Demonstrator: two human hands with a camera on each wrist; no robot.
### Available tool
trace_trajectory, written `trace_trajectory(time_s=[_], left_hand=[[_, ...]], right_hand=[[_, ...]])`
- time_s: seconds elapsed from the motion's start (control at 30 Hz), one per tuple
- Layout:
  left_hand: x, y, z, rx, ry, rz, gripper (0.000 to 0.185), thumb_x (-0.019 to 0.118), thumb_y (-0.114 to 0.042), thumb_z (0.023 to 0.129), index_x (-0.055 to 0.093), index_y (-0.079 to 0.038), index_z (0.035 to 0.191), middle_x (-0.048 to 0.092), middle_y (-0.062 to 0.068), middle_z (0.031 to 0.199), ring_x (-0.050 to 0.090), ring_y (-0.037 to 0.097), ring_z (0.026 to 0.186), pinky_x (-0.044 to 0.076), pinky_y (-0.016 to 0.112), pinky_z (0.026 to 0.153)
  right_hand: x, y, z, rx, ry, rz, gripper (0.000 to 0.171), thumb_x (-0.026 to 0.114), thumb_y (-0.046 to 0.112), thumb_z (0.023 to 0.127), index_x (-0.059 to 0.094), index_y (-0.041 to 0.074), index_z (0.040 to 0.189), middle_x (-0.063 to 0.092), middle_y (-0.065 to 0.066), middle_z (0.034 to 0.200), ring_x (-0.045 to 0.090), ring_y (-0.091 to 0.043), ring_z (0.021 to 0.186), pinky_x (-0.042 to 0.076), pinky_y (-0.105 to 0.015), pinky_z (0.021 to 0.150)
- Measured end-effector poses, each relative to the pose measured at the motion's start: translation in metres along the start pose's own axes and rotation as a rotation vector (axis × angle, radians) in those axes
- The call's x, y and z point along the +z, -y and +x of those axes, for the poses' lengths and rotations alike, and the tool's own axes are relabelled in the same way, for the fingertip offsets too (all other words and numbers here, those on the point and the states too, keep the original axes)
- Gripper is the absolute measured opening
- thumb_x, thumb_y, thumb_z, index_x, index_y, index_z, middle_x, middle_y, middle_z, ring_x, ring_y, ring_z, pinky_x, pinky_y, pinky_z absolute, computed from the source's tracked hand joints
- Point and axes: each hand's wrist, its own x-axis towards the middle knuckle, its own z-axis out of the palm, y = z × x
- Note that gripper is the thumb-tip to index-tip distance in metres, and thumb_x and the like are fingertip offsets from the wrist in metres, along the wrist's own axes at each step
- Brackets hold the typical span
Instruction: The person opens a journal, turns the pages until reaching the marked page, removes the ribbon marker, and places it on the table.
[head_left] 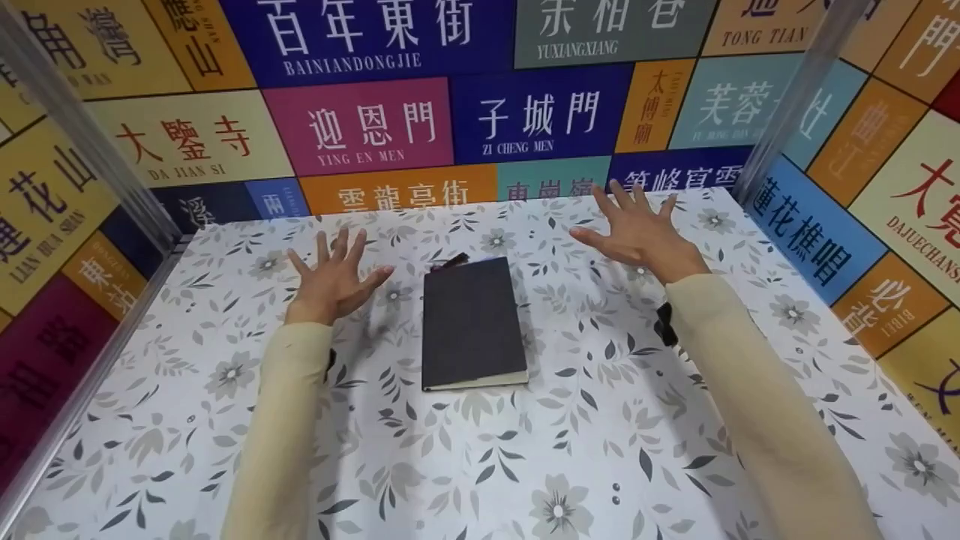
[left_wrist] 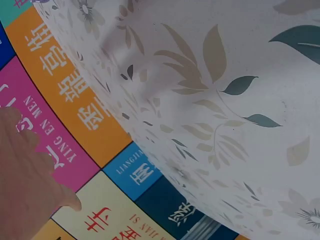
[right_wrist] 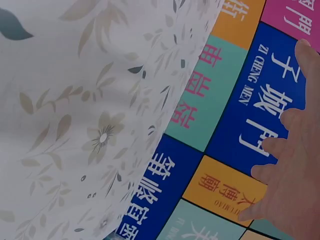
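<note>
A dark-covered book (head_left: 474,324) lies closed on the floral-patterned tabletop (head_left: 465,450), its pale page edges showing along the near side. Something small and dark sticks out past its far edge; I cannot tell what it is. To the book's left, my left hand (head_left: 330,279) is held with fingers spread, touching nothing. My right hand (head_left: 641,232) is likewise spread, beyond the book and to its right, apart from it. In the left wrist view part of the left hand (left_wrist: 30,185) shows at the left edge; the right hand (right_wrist: 295,165) appears at the right edge of its wrist view.
Walls of colourful sign panels (head_left: 360,124) with Chinese characters enclose the table at the back and both sides. Clear corner strips (head_left: 795,97) stand at the back right and back left. A dark strap piece (head_left: 664,324) sits at the right wrist.
</note>
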Motion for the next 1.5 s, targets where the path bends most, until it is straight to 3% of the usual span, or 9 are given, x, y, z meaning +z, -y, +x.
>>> trace_trajectory(time_s=[0.3,0.53,0.87,1.17,1.33,1.5], left_hand=[[0.005,-0.008,-0.010,0.144,-0.018,-0.001,0.087,0.032,-0.072,0.096,0.006,-0.024,0.163,-0.002,0.010,0.171,-0.009,0.043,0.156,-0.014,0.077,0.114],[0.017,-0.016,-0.022,0.252,-0.017,-0.028,0.081,0.041,-0.063,0.099,0.010,-0.023,0.163,-0.001,0.007,0.171,-0.008,0.040,0.157,-0.011,0.071,0.119],[0.031,-0.031,-0.033,0.330,0.033,-0.050,0.082,0.043,-0.065,0.098,0.012,-0.024,0.162,0.002,0.005,0.171,-0.004,0.036,0.158,-0.006,0.063,0.125],[0.045,-0.043,-0.041,0.376,0.081,-0.174,0.082,0.043,-0.065,0.098,0.012,-0.025,0.162,0.005,0.006,0.171,0.003,0.038,0.158,0.007,0.058,0.127],[0.051,-0.049,-0.044,0.343,0.139,-0.266,0.083,0.045,-0.068,0.096,0.014,-0.028,0.162,0.005,0.003,0.171,0.004,0.038,0.157,0.014,0.062,0.125],[0.056,-0.059,-0.046,0.318,0.210,-0.370,0.085,0.050,-0.067,0.094,0.015,-0.028,0.162,0.000,-0.001,0.171,0.002,0.032,0.158,0.017,0.059,0.126]], right_hand=[[0.006,0.023,-0.007,-0.091,-0.007,0.002,0.096,0.028,0.083,0.090,-0.004,0.028,0.162,-0.006,-0.010,0.171,-0.008,-0.044,0.155,-0.016,-0.078,0.111],[0.010,0.043,-0.011,-0.178,-0.028,-0.032,0.093,0.029,0.082,0.091,-0.001,0.030,0.162,-0.003,-0.007,0.171,-0.003,-0.038,0.157,-0.010,-0.075,0.116],[0.028,0.065,-0.016,-0.253,-0.026,0.021,0.090,0.031,0.081,0.092,0.002,0.032,0.162,-0.001,-0.003,0.172,0.000,-0.035,0.158,-0.006,-0.073,0.119],[0.047,0.078,-0.026,-0.292,-0.026,0.191,0.088,0.039,0.075,0.093,0.008,0.031,0.162,0.006,-0.004,0.172,0.009,-0.034,0.158,0.008,-0.067,0.123],[0.059,0.083,-0.031,-0.277,-0.010,0.312,0.087,0.045,0.075,0.092,0.009,0.038,0.161,0.009,-0.002,0.171,0.015,-0.035,0.157,0.018,-0.066,0.122],[0.077,0.090,-0.033,-0.242,-0.015,0.510,0.083,0.058,0.057,0.096,0.018,0.025,0.162,0.020,-0.011,0.168,0.027,-0.037,0.153,0.028,-0.062,0.120]])
